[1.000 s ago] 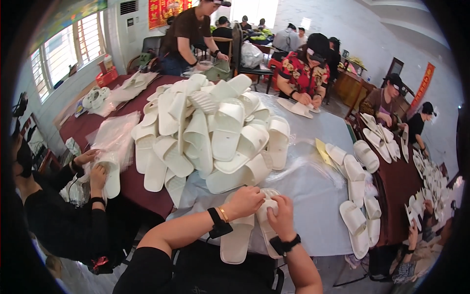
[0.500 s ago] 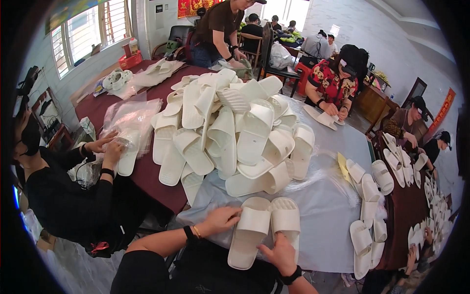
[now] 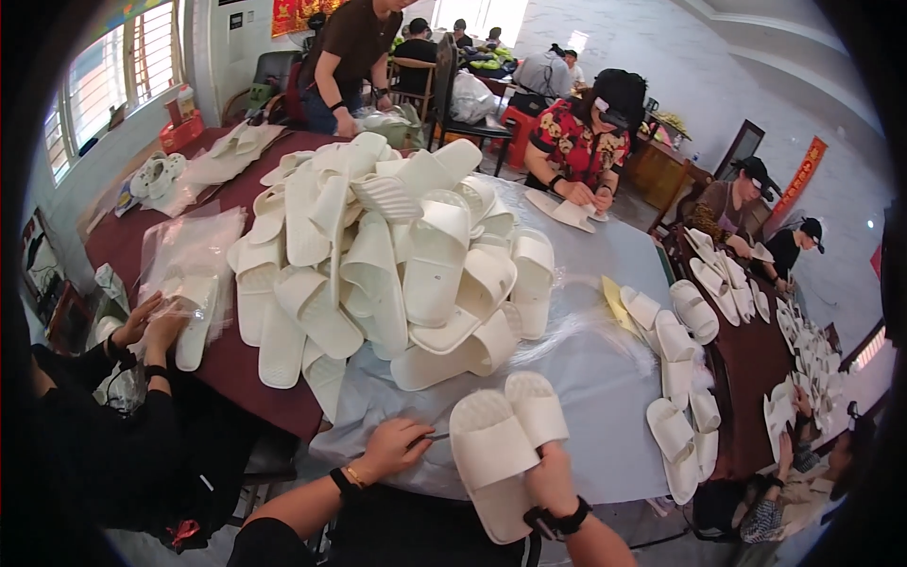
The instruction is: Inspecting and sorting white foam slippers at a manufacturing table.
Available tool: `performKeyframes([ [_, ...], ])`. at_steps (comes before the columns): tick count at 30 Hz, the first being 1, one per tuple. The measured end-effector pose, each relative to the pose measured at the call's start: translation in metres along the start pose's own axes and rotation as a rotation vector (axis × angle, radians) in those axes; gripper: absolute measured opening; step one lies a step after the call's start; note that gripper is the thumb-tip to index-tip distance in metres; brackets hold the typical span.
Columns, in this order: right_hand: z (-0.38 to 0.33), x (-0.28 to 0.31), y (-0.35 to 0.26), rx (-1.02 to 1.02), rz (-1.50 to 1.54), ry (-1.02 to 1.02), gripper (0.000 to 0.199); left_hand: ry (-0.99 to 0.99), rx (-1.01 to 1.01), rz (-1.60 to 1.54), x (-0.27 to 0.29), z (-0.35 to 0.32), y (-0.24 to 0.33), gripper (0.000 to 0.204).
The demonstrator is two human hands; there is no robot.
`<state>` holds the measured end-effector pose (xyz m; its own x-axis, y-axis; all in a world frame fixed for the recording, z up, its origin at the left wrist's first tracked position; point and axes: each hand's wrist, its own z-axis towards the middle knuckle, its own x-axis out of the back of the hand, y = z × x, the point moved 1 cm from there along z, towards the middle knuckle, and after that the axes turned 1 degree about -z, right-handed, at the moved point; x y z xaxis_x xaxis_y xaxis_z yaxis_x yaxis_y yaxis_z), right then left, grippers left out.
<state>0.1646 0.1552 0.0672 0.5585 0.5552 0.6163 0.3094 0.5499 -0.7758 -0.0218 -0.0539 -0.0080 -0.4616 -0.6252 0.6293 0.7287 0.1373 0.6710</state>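
A pair of white slide slippers [image 3: 491,454] tilts above the front edge of the table, one overlapping the other. My right hand [image 3: 553,477] is closed around the rear one near its strap. To their left, my left hand [image 3: 397,446] has its fingers curled on a thin dark stick-like tool [image 3: 435,437], whose kind I cannot make out. Its tip points at the slippers. Beyond my hands rises a big heap of white slippers [image 3: 435,260] on clear plastic sheeting over the table.
More white slippers [image 3: 673,435] lie in a row at the right, beside a yellow sheet [image 3: 619,304]. A co-worker's hands [image 3: 156,321] handle a bagged slipper at the left. Across the table, a person in a red patterned shirt [image 3: 576,142] works on another pair.
The slippers have been lifted and tilted, with my right hand now gripping the rear one. My left hand has moved off them and has the dark tool at its fingers. The view has shifted right.
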Motion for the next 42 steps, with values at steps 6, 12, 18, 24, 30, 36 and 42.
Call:
performKeyframes([
  [6, 0.145, 0.037, -0.039, 0.192, 0.041, 0.024, 0.029, 0.061, -0.061, 0.002, -0.004, 0.003, -0.002, 0.016],
  [12, 0.297, 0.022, -0.082, -0.08, 0.354, -0.135, 0.051, 0.088, -0.067, 0.019, -0.007, 0.0, -0.005, 0.014],
  [18, 0.29, -0.039, -0.048, 0.075, -0.167, 0.03, 0.066, 0.077, -0.034, 0.016, -0.003, -0.002, 0.003, 0.013],
  [24, 0.244, -0.035, -0.003, 0.422, -0.1, 0.061, 0.047, 0.109, -0.047, -0.02, -0.013, 0.007, 0.007, 0.011],
  [30, 0.124, 0.002, 0.053, 0.445, -0.155, 0.214, 0.037, 0.065, -0.036, 0.006, -0.013, 0.005, -0.004, 0.01],
  [36, 0.025, 0.148, 0.162, 0.054, -0.739, 0.521, 0.041, 0.032, 0.041, -0.049, -0.008, 0.01, 0.008, 0.01],
  [42, -0.047, 0.233, 0.204, -0.265, -1.101, 0.414, 0.043, -0.063, 0.086, -0.041, -0.003, 0.015, 0.009, 0.008],
])
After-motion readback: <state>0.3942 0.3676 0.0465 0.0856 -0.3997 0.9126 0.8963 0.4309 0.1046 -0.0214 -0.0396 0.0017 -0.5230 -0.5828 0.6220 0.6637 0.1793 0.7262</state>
